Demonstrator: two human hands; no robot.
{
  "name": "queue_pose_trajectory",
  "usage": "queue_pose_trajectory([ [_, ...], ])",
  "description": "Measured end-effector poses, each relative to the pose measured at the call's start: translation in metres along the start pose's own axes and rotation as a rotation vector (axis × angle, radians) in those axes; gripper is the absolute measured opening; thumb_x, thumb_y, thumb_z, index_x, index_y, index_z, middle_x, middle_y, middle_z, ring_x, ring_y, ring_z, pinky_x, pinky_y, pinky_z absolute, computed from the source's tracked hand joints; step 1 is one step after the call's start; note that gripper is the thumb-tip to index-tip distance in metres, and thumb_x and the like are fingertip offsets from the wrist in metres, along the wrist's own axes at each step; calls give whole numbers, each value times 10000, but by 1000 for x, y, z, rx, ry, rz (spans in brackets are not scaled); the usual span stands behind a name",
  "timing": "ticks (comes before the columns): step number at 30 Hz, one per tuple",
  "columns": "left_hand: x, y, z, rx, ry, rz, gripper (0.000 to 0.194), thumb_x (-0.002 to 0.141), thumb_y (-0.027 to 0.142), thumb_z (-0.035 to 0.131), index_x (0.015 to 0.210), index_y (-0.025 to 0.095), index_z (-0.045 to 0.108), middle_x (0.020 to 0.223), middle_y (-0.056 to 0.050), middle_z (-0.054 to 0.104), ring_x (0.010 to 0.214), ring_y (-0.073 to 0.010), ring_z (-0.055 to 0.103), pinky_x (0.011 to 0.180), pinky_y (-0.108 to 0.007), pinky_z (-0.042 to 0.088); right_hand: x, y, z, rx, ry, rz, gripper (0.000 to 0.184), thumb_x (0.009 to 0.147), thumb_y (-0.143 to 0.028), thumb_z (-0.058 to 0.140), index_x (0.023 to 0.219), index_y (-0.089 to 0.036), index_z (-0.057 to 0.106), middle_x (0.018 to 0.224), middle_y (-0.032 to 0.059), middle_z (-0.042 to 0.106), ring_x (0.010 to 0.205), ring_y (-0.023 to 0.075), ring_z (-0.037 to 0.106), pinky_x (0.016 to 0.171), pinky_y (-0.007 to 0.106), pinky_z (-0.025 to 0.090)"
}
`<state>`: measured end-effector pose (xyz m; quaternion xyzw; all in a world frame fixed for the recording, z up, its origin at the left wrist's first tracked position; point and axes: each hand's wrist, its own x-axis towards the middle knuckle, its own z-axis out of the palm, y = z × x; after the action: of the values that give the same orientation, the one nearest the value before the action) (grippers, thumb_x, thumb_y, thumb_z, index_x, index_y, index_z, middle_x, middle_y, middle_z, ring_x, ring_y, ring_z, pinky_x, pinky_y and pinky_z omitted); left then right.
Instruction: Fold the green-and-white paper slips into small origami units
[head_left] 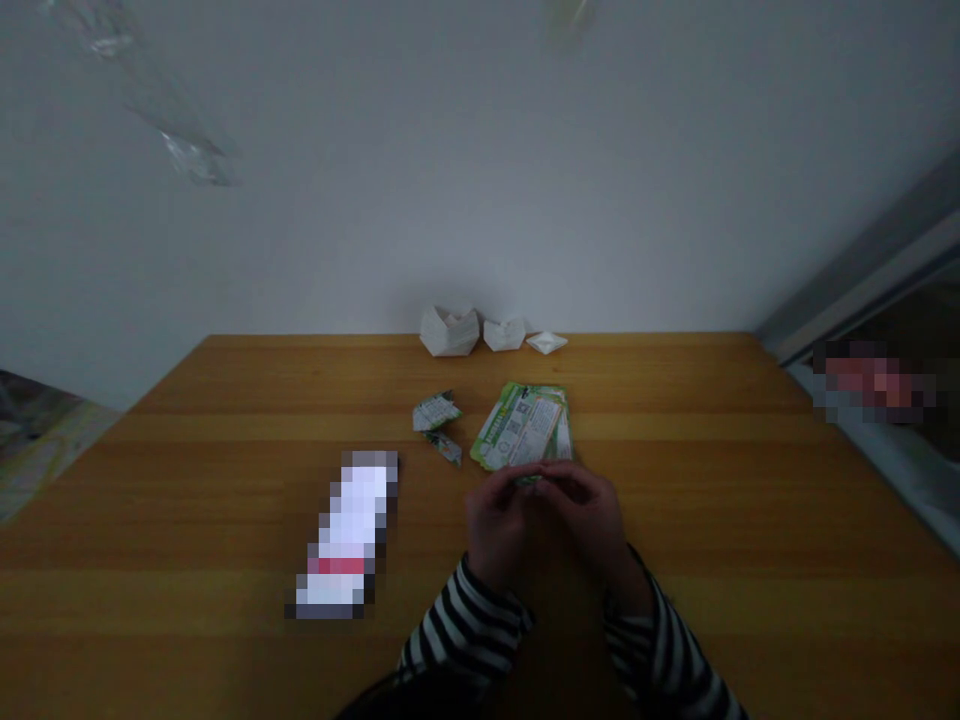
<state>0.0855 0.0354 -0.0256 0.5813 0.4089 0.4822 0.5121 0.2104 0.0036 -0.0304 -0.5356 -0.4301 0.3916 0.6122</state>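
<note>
My left hand (498, 520) and my right hand (589, 510) meet at the fingertips, both closed on a small green piece of paper (528, 480). Most of that paper is hidden by my fingers, so its shape cannot be made out. Just beyond my hands lies a fanned stack of green and white printed paper sheets (523, 425), its near edge partly covered by them. Left of the stack are a folded printed paper (435, 411) and a smaller folded printed paper (445, 447), close together on the wooden table (697, 480).
Along the wall stand a large white folded-paper boat (450, 332), a smaller one (504, 334) and a flat pointed white paper piece (547, 342). A blurred-out phone-like object (349, 530) lies to the left. Beyond the table's right edge is a pixelated reddish thing (874, 382).
</note>
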Motion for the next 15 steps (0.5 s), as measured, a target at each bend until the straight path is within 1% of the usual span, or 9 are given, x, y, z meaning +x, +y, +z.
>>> queue_pose_trajectory([
  [3,1,1,0,39,-31,16,250,767,46,566,924,188,699,905,-46,742,873,-182,688,826,-314,540,0,0,0,-64,80,-63,54,717,-212,734,770,-224,735,855,42,724,809,194,675,780,345,543],
  [5,2,2,0,85,-66,55,259,792,56,549,977,186,677,937,-55,734,897,-185,683,833,-321,541,1,-3,-1,-102,68,-106,45,743,-202,714,768,-226,742,876,47,719,832,193,667,792,341,530],
  [7,2,3,-1,186,-93,143,267,816,69,538,1019,188,663,965,-66,721,912,-186,676,837,-325,540,2,-6,-4,-129,41,-132,61,771,-197,689,782,-225,742,905,51,709,863,191,655,810,335,515],
  [10,2,4,-2,373,-119,306,269,848,103,537,1066,197,663,996,-87,690,919,-183,658,828,-317,540,4,-9,-8,-177,39,-172,53,784,-205,679,768,-214,728,903,49,676,866,185,635,813,319,501],
  [12,1,5,-3,457,-116,363,263,861,122,537,1075,202,667,980,-91,675,899,-179,652,807,-306,545,3,-9,-9,-187,19,-174,57,799,-225,664,762,-207,704,873,44,655,841,180,625,777,305,502],
  [15,-1,6,-3,474,-96,364,253,859,142,555,1081,199,661,927,-78,682,839,-166,660,768,-285,560,1,-8,-5,-139,-30,-109,97,860,-266,589,827,-209,660,835,33,650,804,171,623,732,286,506],
])
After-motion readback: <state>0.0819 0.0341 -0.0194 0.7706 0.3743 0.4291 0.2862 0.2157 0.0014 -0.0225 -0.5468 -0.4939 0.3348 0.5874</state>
